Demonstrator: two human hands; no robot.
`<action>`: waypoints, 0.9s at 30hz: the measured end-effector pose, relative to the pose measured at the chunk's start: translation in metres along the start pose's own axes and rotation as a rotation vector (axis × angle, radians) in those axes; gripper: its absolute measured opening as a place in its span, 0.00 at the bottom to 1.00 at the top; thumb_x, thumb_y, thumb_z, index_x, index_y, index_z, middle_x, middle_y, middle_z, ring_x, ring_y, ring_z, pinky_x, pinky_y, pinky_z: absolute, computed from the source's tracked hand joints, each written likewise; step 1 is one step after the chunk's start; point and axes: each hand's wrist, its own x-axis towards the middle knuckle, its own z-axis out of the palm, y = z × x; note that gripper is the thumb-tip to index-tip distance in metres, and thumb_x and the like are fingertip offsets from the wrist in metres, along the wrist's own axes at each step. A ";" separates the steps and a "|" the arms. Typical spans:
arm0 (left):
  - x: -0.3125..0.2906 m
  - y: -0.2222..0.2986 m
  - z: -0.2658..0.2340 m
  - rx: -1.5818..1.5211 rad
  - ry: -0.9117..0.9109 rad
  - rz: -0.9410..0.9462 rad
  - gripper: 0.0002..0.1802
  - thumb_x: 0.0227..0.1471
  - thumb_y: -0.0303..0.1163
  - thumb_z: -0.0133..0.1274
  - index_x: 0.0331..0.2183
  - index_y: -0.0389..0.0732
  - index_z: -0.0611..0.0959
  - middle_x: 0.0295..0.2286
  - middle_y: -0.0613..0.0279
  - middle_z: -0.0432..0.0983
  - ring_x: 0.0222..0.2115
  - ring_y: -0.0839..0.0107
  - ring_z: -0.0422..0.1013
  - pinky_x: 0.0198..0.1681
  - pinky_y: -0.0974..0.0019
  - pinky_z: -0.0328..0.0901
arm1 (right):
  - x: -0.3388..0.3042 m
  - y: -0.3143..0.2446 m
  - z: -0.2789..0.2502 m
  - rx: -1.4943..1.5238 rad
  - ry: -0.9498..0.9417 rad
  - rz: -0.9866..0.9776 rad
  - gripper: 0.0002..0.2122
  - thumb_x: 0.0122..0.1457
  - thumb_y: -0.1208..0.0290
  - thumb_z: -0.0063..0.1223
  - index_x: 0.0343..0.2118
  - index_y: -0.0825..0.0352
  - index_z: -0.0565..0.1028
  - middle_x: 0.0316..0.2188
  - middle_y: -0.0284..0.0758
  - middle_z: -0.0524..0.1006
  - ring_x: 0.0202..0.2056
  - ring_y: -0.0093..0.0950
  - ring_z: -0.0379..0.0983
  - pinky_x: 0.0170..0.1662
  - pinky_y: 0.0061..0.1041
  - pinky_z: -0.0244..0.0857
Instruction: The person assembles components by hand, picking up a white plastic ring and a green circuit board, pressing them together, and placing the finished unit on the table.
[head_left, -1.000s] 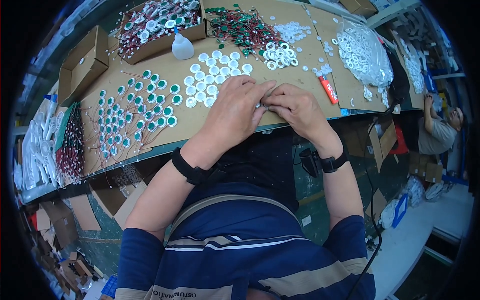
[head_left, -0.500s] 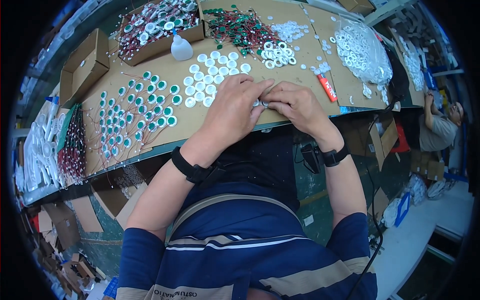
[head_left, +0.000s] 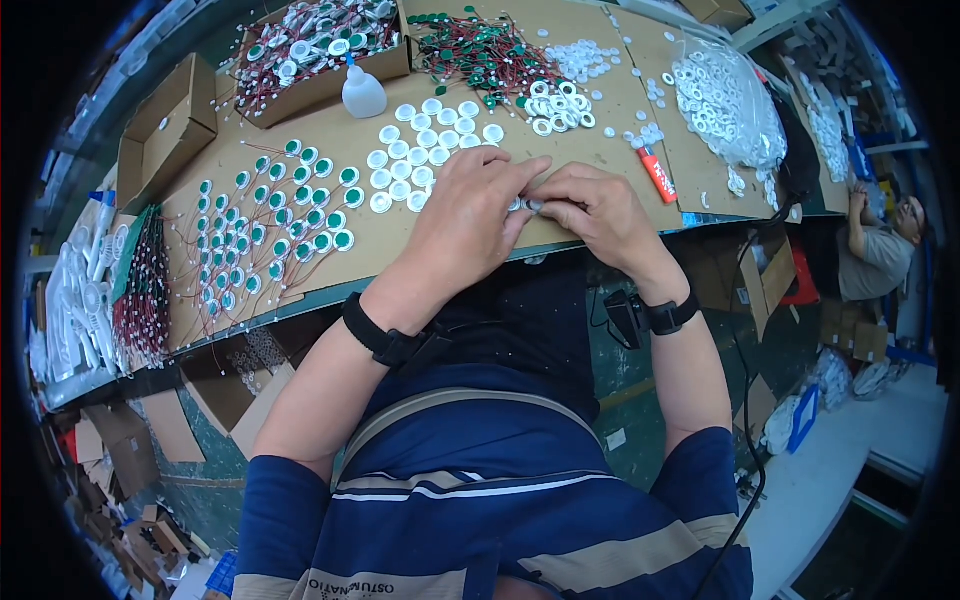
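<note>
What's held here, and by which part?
A small pale piece, apparently pinched by the right hand; whether the left hand also grips it, and the exact part held, cannot be told.

Cool, even light covers the brown cardboard-covered tabletop (head_left: 380, 250), dimming to deep shadow below its near edge. Glare flecks the clear plastic bag of white rings (head_left: 728, 105) toward the tabletop's right edge. The left hand (head_left: 468, 208) and right hand (head_left: 603, 215) look fairly crisp. Fisheye distortion bows the near edge; detail softens toward the black rim.
</note>
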 end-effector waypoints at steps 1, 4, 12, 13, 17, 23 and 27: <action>0.000 0.000 0.000 0.000 0.000 -0.001 0.39 0.56 0.23 0.74 0.68 0.48 0.86 0.50 0.56 0.86 0.60 0.50 0.75 0.69 0.47 0.67 | 0.000 0.000 0.000 0.000 -0.001 0.000 0.10 0.66 0.79 0.70 0.49 0.68 0.91 0.44 0.38 0.89 0.46 0.37 0.88 0.51 0.35 0.80; 0.000 0.001 0.001 -0.004 0.015 0.004 0.39 0.56 0.23 0.73 0.68 0.48 0.86 0.49 0.56 0.86 0.60 0.50 0.75 0.69 0.47 0.67 | -0.001 0.003 0.001 0.004 0.006 -0.053 0.10 0.65 0.81 0.70 0.49 0.68 0.91 0.45 0.39 0.89 0.46 0.38 0.88 0.52 0.35 0.80; 0.000 0.001 0.002 -0.025 0.058 0.032 0.37 0.55 0.22 0.72 0.66 0.43 0.87 0.45 0.54 0.87 0.58 0.48 0.77 0.67 0.45 0.68 | 0.000 0.004 0.003 0.006 0.016 -0.083 0.12 0.64 0.83 0.71 0.49 0.68 0.91 0.44 0.39 0.89 0.47 0.38 0.87 0.51 0.35 0.80; 0.000 0.002 0.001 -0.026 0.058 0.032 0.37 0.55 0.22 0.72 0.66 0.43 0.87 0.45 0.54 0.87 0.58 0.48 0.77 0.67 0.45 0.68 | 0.000 0.004 0.003 0.006 0.016 -0.083 0.12 0.64 0.83 0.71 0.49 0.68 0.91 0.44 0.39 0.89 0.47 0.38 0.87 0.51 0.35 0.80; -0.001 0.001 0.001 -0.027 0.059 0.023 0.37 0.55 0.22 0.72 0.66 0.44 0.87 0.45 0.54 0.87 0.58 0.47 0.77 0.67 0.45 0.68 | 0.001 0.002 0.002 -0.003 -0.024 -0.054 0.13 0.64 0.83 0.70 0.50 0.68 0.91 0.44 0.38 0.88 0.47 0.37 0.87 0.51 0.35 0.80; 0.001 0.001 0.002 -0.024 0.066 0.029 0.36 0.55 0.22 0.72 0.65 0.44 0.87 0.45 0.55 0.86 0.57 0.48 0.77 0.67 0.45 0.68 | -0.003 0.002 0.006 -0.109 -0.006 -0.077 0.14 0.64 0.85 0.68 0.51 0.67 0.92 0.44 0.38 0.87 0.46 0.38 0.87 0.50 0.36 0.80; 0.002 0.001 0.002 -0.015 0.069 0.056 0.35 0.54 0.22 0.72 0.64 0.43 0.87 0.45 0.54 0.85 0.56 0.47 0.77 0.67 0.45 0.68 | -0.002 -0.005 0.008 -0.153 0.020 -0.074 0.13 0.65 0.83 0.67 0.51 0.68 0.91 0.43 0.40 0.87 0.45 0.40 0.87 0.50 0.37 0.80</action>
